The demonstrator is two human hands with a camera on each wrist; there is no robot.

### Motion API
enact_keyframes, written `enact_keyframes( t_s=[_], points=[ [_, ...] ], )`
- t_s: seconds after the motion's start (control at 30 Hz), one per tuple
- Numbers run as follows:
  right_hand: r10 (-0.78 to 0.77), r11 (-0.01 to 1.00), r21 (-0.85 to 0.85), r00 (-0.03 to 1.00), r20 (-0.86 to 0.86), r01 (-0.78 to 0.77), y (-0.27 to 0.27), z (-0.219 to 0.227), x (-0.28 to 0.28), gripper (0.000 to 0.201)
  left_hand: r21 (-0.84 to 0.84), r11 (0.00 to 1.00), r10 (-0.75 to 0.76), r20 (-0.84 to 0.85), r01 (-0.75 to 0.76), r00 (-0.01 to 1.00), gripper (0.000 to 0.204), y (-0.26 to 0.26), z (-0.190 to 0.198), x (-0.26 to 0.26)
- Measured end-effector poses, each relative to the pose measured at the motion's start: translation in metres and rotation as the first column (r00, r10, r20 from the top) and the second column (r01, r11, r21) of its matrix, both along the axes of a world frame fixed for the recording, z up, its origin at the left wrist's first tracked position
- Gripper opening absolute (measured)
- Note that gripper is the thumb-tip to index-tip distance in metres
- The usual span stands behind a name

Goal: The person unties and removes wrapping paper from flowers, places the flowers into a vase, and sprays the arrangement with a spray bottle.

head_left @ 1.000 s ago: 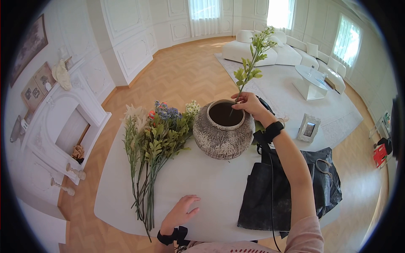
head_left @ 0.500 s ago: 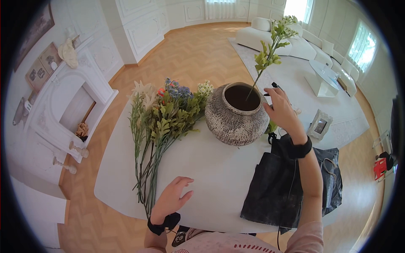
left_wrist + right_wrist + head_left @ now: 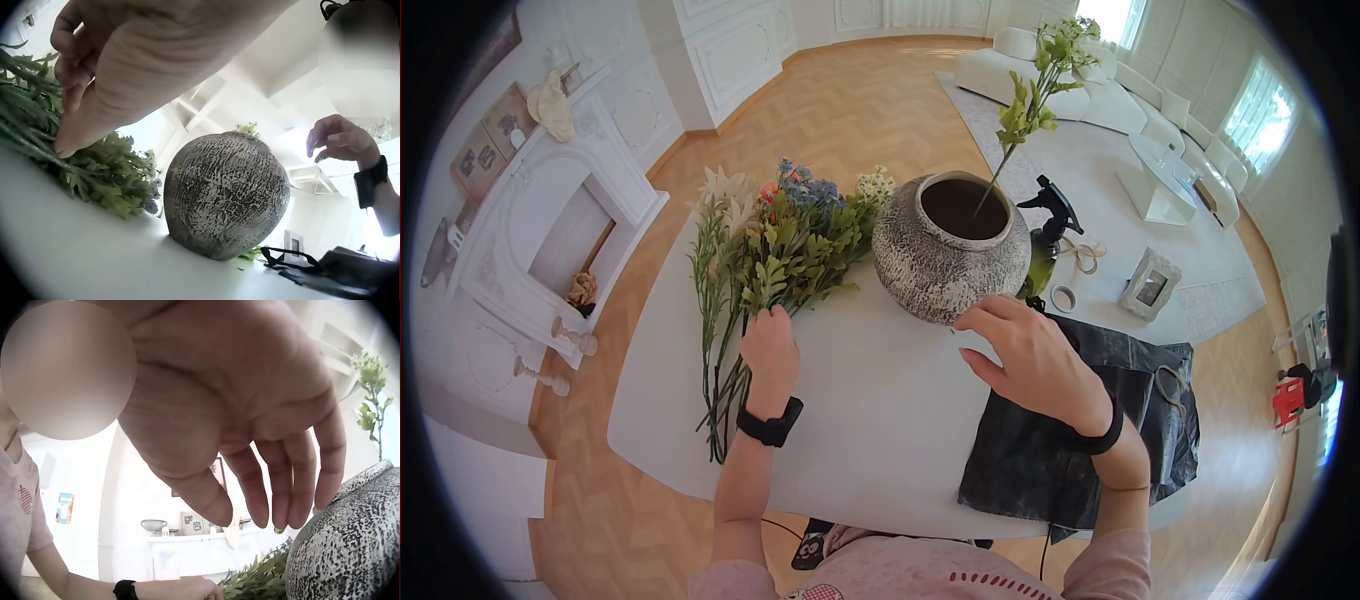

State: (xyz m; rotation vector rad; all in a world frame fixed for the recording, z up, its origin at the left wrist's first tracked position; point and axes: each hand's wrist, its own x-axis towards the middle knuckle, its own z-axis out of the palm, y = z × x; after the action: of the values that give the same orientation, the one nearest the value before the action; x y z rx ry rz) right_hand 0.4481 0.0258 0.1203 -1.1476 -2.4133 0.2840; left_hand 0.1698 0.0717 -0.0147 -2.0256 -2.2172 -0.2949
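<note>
A round, rough grey-and-white vase [image 3: 945, 260] stands on the table with one leafy stem of small pale flowers [image 3: 1030, 105] leaning out of its mouth to the right. Left of it lies a bunch of artificial flowers [image 3: 800, 245], blooms at the far end and green stems toward me. My left hand [image 3: 771, 350] is at those stems; in the left wrist view its thumb and fingers pinch a green stem [image 3: 37, 150]. My right hand [image 3: 1040, 365] hovers in front of the vase, fingers loosely bent with nothing in them, and overlaps the vase's lower right side in the head view.
Right of the vase stand a green spray bottle [image 3: 1050, 235] with a black trigger head and a roll of tape [image 3: 1062, 298]. A coil of twine [image 3: 1083, 257] and a picture frame [image 3: 1150, 285] are farther right. A black apron-like cloth [image 3: 1040, 440] covers the table's near right.
My right hand has let go of the flower stem, now standing in the vase, and drawn back toward me. The left hand has moved forward from the bare table onto the bunch's stems.
</note>
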Motion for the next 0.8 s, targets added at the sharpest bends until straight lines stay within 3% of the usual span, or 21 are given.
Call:
enact_keyframes(
  t_s=[0.17,0.3,0.4,0.5,0.57,0.7,0.8],
  points=[
    [-0.008,1.0,-0.018,1.0,-0.013,0.008,-0.004,0.004,0.005,0.02,-0.173,0.981,0.066,-0.122,-0.087,0.99,0.019,0.018,-0.014,-0.012],
    [0.062,0.988,-0.143,0.998,-0.014,-0.063,-0.003,0.002,0.004,0.018,-0.168,0.983,0.054,-0.121,-0.074,0.991,0.02,0.02,-0.014,-0.014],
    [0.074,0.98,-0.188,0.997,0.0,-0.073,-0.003,0.002,0.002,0.016,-0.074,0.994,0.085,-0.018,-0.086,0.996,0.021,0.014,-0.005,-0.011],
    [0.081,0.975,-0.209,0.997,0.007,-0.078,-0.003,0.001,0.002,0.016,0.002,1.0,-0.014,0.095,0.014,0.995,0.021,0.012,-0.004,-0.012],
    [0.091,0.974,-0.21,0.996,0.0,-0.089,-0.003,-0.002,0.001,0.017,-0.137,0.99,-0.007,0.022,0.01,1.0,0.023,0.012,0.001,-0.007],
    [0.136,0.957,-0.257,0.991,0.0,-0.131,-0.004,-0.004,0.002,0.018,-0.108,0.994,0.018,-0.07,-0.025,0.997,0.021,0.026,-0.024,-0.015],
    [0.12,0.95,-0.294,0.993,0.016,-0.11,-0.006,-0.003,0.003,0.019,-0.176,0.984,-0.009,-0.12,-0.012,0.993,0.017,0.029,-0.022,-0.019]
  ],
)
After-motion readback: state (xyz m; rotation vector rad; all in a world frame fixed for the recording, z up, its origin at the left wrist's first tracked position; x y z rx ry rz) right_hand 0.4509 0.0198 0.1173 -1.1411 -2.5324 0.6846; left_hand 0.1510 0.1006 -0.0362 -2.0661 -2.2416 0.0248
